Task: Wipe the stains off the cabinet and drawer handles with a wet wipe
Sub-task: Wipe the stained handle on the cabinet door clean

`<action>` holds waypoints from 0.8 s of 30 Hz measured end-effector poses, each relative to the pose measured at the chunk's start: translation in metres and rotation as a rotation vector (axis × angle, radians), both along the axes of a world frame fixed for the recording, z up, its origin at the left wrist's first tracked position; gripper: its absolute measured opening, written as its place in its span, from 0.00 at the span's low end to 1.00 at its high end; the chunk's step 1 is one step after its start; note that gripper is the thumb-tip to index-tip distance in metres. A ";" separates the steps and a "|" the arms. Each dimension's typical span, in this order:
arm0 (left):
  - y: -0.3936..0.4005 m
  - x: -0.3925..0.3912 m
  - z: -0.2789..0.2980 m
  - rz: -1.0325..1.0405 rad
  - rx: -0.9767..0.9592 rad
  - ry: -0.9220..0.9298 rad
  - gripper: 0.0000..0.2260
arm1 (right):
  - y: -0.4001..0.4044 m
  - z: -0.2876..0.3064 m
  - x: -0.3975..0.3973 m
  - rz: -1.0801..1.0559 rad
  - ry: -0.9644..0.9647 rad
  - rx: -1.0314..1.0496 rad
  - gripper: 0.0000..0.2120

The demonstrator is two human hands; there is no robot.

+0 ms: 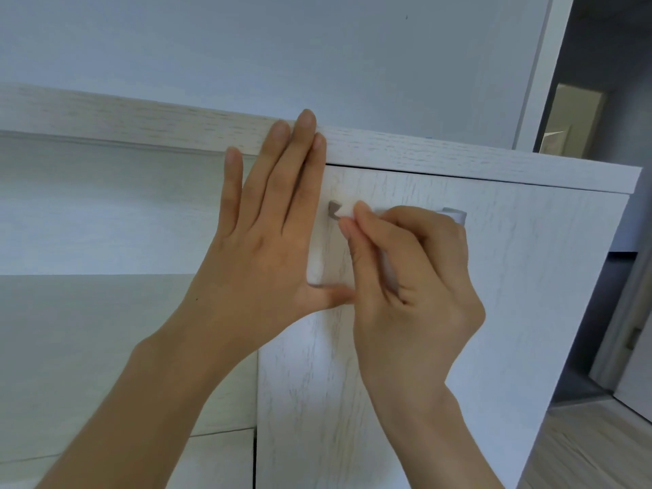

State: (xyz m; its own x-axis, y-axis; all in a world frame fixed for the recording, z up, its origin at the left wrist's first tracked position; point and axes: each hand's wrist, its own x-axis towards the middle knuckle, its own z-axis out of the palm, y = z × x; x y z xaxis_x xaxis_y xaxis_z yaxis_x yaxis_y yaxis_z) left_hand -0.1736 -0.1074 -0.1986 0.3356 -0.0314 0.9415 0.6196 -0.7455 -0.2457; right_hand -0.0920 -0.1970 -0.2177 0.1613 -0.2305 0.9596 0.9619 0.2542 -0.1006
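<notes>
A white wood-grain cabinet door (511,294) carries a grey bar handle (453,215) near its top. My right hand (412,277) pinches a white wet wipe (347,210) between thumb and fingertips and holds it against the handle's left end. Most of the bar is hidden behind that hand. My left hand (268,220) lies flat with straight fingers on the door's left edge, fingertips reaching the cabinet's top board (458,157), thumb spread toward the right hand.
Open shelf space (106,213) lies to the left of the door, with a lower drawer front (218,460) beneath it. A pale wall rises behind. On the right, a doorway (599,118) and wooden floor (592,450) show past the cabinet's side.
</notes>
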 end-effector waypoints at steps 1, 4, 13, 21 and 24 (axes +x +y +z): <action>0.001 -0.001 0.000 0.000 0.000 0.003 0.47 | -0.001 0.000 0.001 -0.008 -0.010 -0.006 0.04; 0.002 -0.002 0.000 0.015 0.008 0.016 0.50 | -0.004 -0.002 0.002 -0.034 -0.049 -0.038 0.04; -0.001 -0.004 0.001 0.011 -0.027 0.038 0.50 | -0.002 -0.001 -0.001 -0.007 0.009 -0.036 0.06; 0.002 -0.005 0.000 0.008 0.002 0.035 0.52 | 0.000 -0.009 -0.004 -0.047 -0.012 0.051 0.06; 0.000 -0.005 0.001 0.020 -0.011 0.040 0.56 | 0.001 -0.009 0.000 -0.059 0.012 0.097 0.07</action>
